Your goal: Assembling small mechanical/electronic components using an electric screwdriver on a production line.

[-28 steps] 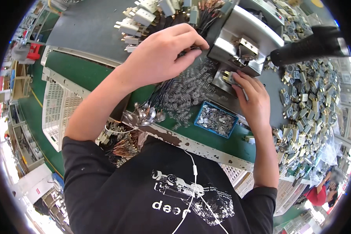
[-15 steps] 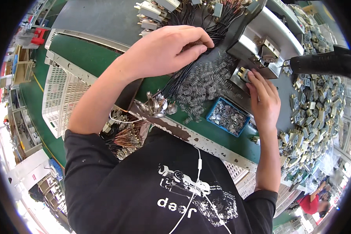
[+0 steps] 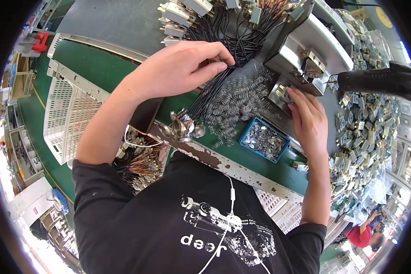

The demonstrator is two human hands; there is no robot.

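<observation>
My left hand (image 3: 182, 68) hovers over the workbench with thumb and fingers curled toward each other, beside a bundle of black cables (image 3: 235, 48). Whatever lies between its fingertips is too small to make out. On the right, my right hand (image 3: 311, 121) has its fingers on a grey plug with brass prongs (image 3: 282, 89), partly hidden by the fingertips. That plug sits at the foot of a steel press fixture (image 3: 322, 39). Between the hands lies a heap of small coil springs (image 3: 242, 98). A blue tray (image 3: 259, 154) of small metal pieces stands nearer me.
Many grey plugs (image 3: 363, 137) are piled on the right, under a black cylindrical tool (image 3: 370, 82). Shiny rounded metal parts (image 3: 182, 128) lie at the bench's near edge (image 3: 214, 160). White crates (image 3: 71, 114) stand at left. A person in red (image 3: 360, 235) is farther off.
My left hand has moved a little left and toward me. My right fingers stay at the plug, shifted slightly, with its prongs still showing. The whole view has tilted slightly.
</observation>
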